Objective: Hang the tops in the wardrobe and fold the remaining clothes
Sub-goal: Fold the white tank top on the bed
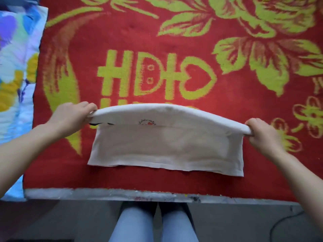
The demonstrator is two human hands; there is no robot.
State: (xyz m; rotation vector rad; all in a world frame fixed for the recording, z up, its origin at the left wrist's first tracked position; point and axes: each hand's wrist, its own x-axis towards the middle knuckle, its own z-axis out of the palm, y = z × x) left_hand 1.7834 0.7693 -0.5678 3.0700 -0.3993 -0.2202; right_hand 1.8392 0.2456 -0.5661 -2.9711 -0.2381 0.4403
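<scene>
- A person stands at the near edge of a bed, seen from above through a head-worn camera; both bare forearms reach in from the lower corners.
- A white garment (166, 147) lies on a red blanket (122, 32), slightly below the centre of the view. Its far part is raised off the blanket in a curved fold, while its near hem lies flat towards 6 o'clock.
- The left hand (73, 117), at about 9 o'clock from the garment, has its fingers curled and pinching the left end of the raised fold.
- The right hand (262, 133), at about 3 o'clock from the garment, has its fingers curled around the right end of the same fold, gripping it.
- A small print with a red spot (147, 122) shows just under the fold, near the middle; short black marks sit beside the left hand.
- The blanket carries large yellow-green flowers and leaves at 12 to 2 o'clock and blocky yellow-green characters just beyond the garment.
- A blue, purple and yellow floral cloth (15, 58) lies at 9 to 10 o'clock, beside the blanket's left edge.
- Legs in light blue jeans (132, 224) show at 6 o'clock, over a grey floor.
</scene>
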